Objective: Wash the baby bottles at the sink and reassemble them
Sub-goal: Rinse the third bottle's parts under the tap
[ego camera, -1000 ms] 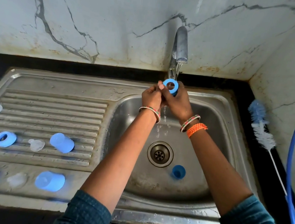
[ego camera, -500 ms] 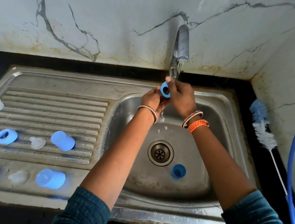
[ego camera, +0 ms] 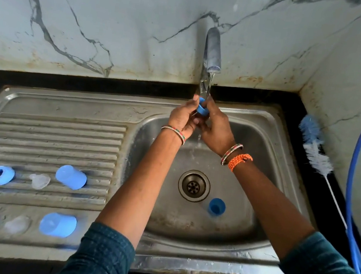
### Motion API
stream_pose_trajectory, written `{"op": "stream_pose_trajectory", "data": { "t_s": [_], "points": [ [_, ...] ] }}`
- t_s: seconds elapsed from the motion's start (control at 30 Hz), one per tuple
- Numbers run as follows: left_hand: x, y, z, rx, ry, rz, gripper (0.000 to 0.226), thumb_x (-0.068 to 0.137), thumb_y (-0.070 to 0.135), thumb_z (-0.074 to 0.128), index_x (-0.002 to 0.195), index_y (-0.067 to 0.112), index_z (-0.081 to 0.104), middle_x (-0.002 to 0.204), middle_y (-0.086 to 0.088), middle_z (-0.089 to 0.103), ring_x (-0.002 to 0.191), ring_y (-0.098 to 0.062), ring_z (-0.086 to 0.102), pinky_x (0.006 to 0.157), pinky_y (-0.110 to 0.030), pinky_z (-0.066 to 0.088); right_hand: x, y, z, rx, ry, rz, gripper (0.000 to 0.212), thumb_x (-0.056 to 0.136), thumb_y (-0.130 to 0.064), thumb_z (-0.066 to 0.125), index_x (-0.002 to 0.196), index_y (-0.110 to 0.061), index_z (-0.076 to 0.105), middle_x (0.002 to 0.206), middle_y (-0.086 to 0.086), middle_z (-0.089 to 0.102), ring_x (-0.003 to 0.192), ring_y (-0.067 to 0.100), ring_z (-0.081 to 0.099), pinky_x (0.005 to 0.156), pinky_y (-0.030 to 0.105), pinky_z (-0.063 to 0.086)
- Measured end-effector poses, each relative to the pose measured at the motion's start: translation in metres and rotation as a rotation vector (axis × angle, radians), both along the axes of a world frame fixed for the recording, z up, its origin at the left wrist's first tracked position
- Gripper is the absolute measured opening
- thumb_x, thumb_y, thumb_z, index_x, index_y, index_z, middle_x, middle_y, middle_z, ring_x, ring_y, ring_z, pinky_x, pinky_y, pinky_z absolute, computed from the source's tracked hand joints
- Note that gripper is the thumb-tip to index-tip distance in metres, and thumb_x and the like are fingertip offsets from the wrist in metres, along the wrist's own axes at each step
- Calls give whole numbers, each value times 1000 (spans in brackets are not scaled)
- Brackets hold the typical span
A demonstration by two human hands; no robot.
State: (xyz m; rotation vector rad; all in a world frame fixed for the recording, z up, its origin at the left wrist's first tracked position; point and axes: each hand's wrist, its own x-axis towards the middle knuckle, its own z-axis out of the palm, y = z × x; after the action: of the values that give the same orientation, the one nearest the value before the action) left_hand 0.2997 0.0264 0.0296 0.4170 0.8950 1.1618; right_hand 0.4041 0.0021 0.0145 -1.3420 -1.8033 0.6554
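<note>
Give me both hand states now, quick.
Left hand: closed, gripping the blue ring under the tap.
Right hand: closed on the same ring.

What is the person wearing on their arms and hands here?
Both arms have dark teal sleeves pushed up near the elbows. The left hand is bare, with one thin beaded bangle at the wrist. The right hand is bare too, with a similar bangle and a braided orange band beside it. No gloves or rings visible.
</note>
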Motion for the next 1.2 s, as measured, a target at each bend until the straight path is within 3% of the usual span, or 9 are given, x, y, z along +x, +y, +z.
{"op": "stream_pose_trajectory", "data": {
  "t_s": [0.1, 0.33, 0.5, 0.63, 0.73, 0.8, 0.87, 1.03, 1.2],
  "points": [
    [-14, 12, 8, 90, 153, -64, 14, 96, 5, 48, 90, 9, 60, 79, -6, 64, 71, -16, 60, 69, -28, 51, 16, -2, -8, -86, 24, 49, 56, 82, 8, 60, 134, -11, 52, 150, 14, 34, 138, 26, 34, 99, 40, 48],
    [-22, 18, 7, 180, 464, -260, 18, 90, -2, 55, 107, -1, 62, 66, 6, 70, 77, -17, 64, 81, -36, 51, 47, 15, 8, 277, -1020, 17, 89, 72, -6, 57, 147, -44, 23, 160, 14, 2, 144, 40, 9, 108, 57, 26],
    [-22, 17, 2, 206, 464, -211, 21, 91, -4, 53, 111, -4, 61, 70, 2, 68, 78, -19, 60, 79, -35, 51, 19, -9, -11, -149, -448, -39, 75, 79, -3, 54, 145, -33, 35, 154, 18, 22, 143, 34, 18, 112, 52, 25],
    [-24, 15, -2, 256, 413, -227, 17, 94, -2, 48, 106, 1, 60, 89, -7, 63, 82, -17, 61, 79, -33, 53, 15, -12, -2, -519, 294, 66, 68, 74, 15, 47, 133, -19, 53, 126, 8, 56, 85, 13, 58, 75, 30, 51],
    [-29, 15, -4, 267, 404, -261, 19, 95, -2, 47, 110, -1, 58, 94, -10, 61, 91, -23, 59, 88, -38, 50, 33, -5, 1, -265, -346, 105, 73, 79, 3, 53, 140, -36, 43, 152, 14, 30, 135, 35, 35, 105, 48, 37],
    [-30, 13, -7, 245, 397, -295, 30, 95, -2, 46, 124, -6, 51, 95, -10, 62, 90, -23, 60, 89, -40, 50, 46, 2, 6, 72, -942, 30, 76, 83, -14, 57, 144, -49, 27, 159, 14, 5, 145, 38, 7, 113, 57, 16],
    [-29, 13, -10, 237, 361, -314, 34, 95, -2, 45, 128, -7, 49, 92, -7, 66, 88, -21, 63, 83, -37, 54, 51, 7, 14, 337, -1114, 42, 79, 79, -14, 58, 145, -45, 26, 160, 13, 0, 146, 38, 3, 114, 59, 7],
    [-22, 10, -16, 207, 168, -243, 33, 97, -4, 36, 129, -3, 46, 79, -1, 73, 76, -15, 68, 75, -32, 57, 32, -13, 0, 107, -949, -100, 75, 79, -11, 53, 145, -38, 31, 159, 13, 7, 146, 36, 3, 113, 56, 15],
    [0, -2, -29, 133, -36, -110, 30, 98, -6, 27, 103, 4, 55, 74, -2, 70, 63, -12, 66, 54, -21, 50, 16, -15, -9, 94, -235, -70, 42, 84, -2, 59, 126, -9, 56, 130, 14, 54, 121, 28, 50, 102, 34, 42]
  ]
}}
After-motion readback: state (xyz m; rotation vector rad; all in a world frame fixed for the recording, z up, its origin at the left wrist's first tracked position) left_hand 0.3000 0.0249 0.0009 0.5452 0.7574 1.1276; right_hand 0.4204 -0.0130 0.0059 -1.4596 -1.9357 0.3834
